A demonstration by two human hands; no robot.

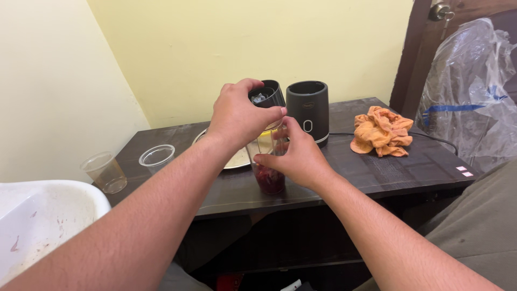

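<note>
My left hand (239, 116) grips a black blade cap (267, 95), tilted, just above the mouth of a clear blender cup (267, 161). The cup stands upright on the dark table (377, 172) and holds dark red pieces at its bottom. My right hand (296, 156) wraps around the cup's right side and steadies it. Right behind the cup stands a black cylindrical blender base (308, 110).
A metal plate (237, 159) lies behind the cup. Two clear plastic cups (105, 172) (156, 157) stand at the table's left end. A crumpled orange cloth (382, 132) lies at the right, a white basin (43, 221) at lower left, plastic sheeting (468, 91) at far right.
</note>
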